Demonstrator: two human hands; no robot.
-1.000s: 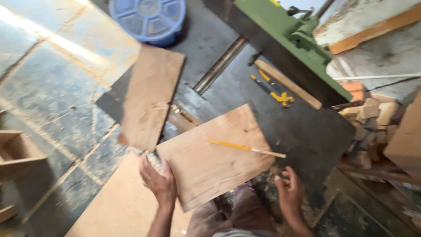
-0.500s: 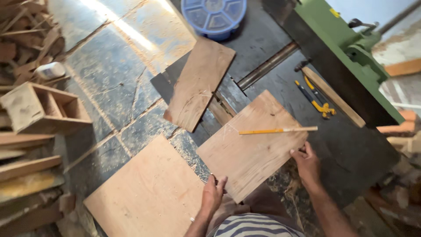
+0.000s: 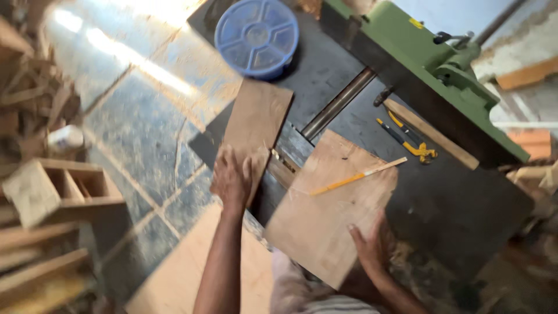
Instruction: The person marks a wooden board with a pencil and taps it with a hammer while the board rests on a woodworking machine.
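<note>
My left hand reaches forward and lies on the near end of a narrow brown plywood board that hangs off the dark machine table. My right hand grips the near right edge of a wider plywood panel resting on the table's front. A yellow pencil lies across the top of that panel. Whether the left fingers curl around the board's edge is blurred.
A green machine fence runs along the table's back, with a wooden stick and yellow-handled pliers beside it. A blue round compartment box sits at the far end. A large plywood sheet and an open wooden box lie on the floor, left.
My left hand left the wide panel's near corner and moved up onto the narrow board. My right hand slid down the panel's right edge. The pencil has tilted.
</note>
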